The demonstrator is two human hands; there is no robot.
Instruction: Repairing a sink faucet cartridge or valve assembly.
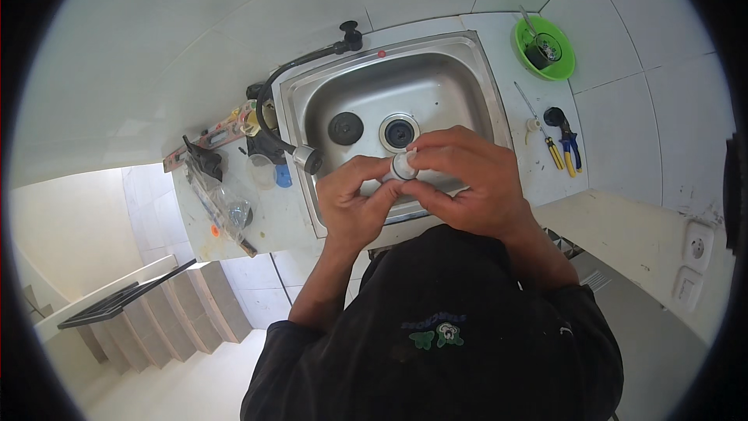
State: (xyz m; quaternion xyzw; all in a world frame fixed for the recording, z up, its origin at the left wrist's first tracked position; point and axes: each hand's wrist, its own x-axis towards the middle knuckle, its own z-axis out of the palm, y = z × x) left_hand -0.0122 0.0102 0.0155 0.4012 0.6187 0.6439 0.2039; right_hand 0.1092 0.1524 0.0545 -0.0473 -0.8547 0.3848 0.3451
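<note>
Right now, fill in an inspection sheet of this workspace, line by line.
Surface: white countertop around a silver metal sink.
Main things: small round whitish piece held over the sink's near side, its exact kind unclear; black round disc in the basin, left of the black drain.
Clutter: crumpled clear plastic bag on the left; yellow-and-black screwdriver, blue-and-yellow pliers and round green plastic bowl on the right.
Hands: left hand and right hand pinch the whitish piece between their fingers.
Cables: nothing seen; the black flexible tube belongs to the tap.
Surroundings: pale wall tiles, white wall sockets, steps at lower left.
</note>
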